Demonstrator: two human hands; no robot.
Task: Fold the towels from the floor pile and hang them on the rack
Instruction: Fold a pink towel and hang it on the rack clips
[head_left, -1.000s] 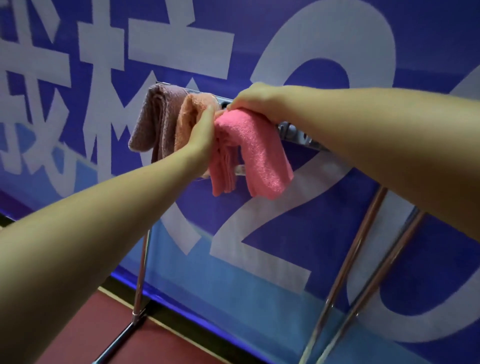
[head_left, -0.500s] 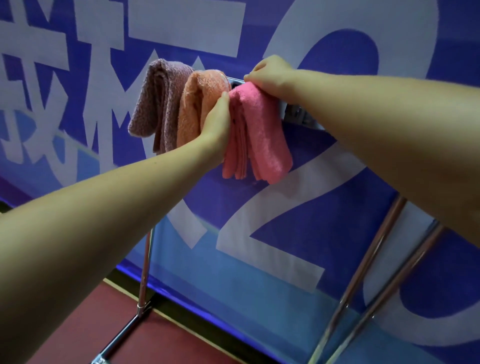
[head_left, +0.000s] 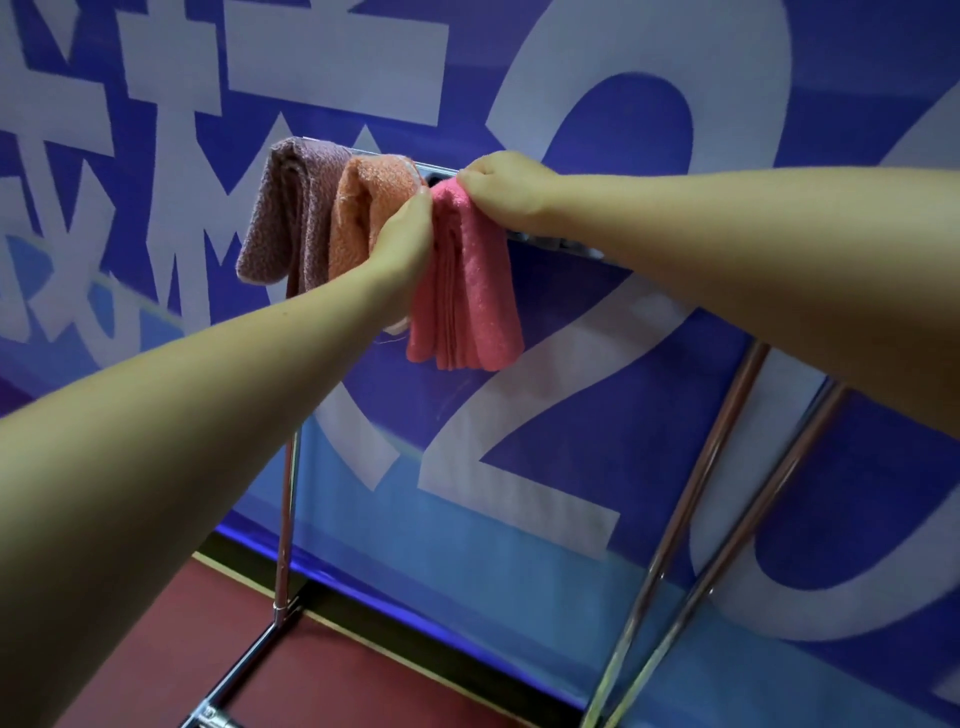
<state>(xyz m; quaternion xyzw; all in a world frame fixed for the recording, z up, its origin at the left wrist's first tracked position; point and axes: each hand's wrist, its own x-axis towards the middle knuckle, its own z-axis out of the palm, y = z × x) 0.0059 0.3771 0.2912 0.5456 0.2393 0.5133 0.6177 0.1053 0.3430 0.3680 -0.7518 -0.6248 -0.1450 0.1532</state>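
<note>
A folded pink towel (head_left: 470, 291) hangs over the top bar of a chrome rack (head_left: 558, 244). My left hand (head_left: 402, 239) grips the towel's left edge near the bar. My right hand (head_left: 501, 187) pinches its top fold where it drapes over the bar. To the left on the same bar hang a folded orange towel (head_left: 358, 218) and a folded purple towel (head_left: 288, 208), side by side. The floor pile is out of view.
A blue banner (head_left: 597, 389) with large white characters stands right behind the rack. The rack's left post (head_left: 287, 519) and two slanted right legs (head_left: 691, 519) run down to a dark red floor (head_left: 363, 675).
The pink towel has settled straighter over the bar and hangs lower and flatter. My left hand slid up its left edge toward the bar. My right hand stays on the top fold.
</note>
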